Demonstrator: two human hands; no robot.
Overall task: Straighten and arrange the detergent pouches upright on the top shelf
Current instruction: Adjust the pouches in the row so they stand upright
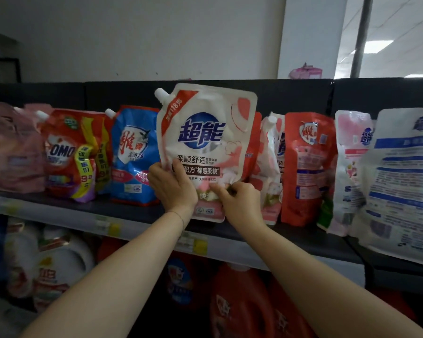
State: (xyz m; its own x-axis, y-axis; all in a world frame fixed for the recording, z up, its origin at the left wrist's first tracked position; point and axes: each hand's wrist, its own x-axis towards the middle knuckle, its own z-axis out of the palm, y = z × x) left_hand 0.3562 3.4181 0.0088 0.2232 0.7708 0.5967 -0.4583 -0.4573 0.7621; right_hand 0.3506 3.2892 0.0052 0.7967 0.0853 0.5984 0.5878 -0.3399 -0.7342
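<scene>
Right, head cam only. Holding white-and-pink pouch (205, 132) upright at centre, in front of the row on top shelf (122, 211), w/ spout at its 11 o'clock corner and bottom edge down at shelf level (touching or not: can't tell). Gripping its 8 o'clock edge w/ left hand (172, 186), thumb across the front, fingers hidden behind. Pinching crumpled film near its 6 o'clock w/ right hand (239, 203), fingers curled in.

At 9 o'clock of that pouch: blue pouch (137, 152), standing, spout at upper left. Further toward 9: red OMO pouch (69, 152) w/ yellow promo band, then blurred pink pouches (12, 147) at frame edge.

At 3 o'clock: slumped white pouch (270, 162) just beside, then red pouch (308, 167) standing, then large white pouch (405, 181) w/ blue text, leaning.

Below, at 6 o'clock: yellow price tags (200, 246) on shelf lip. Under those, red bottles (239, 308); toward 8, white bottles (59, 259).
</scene>
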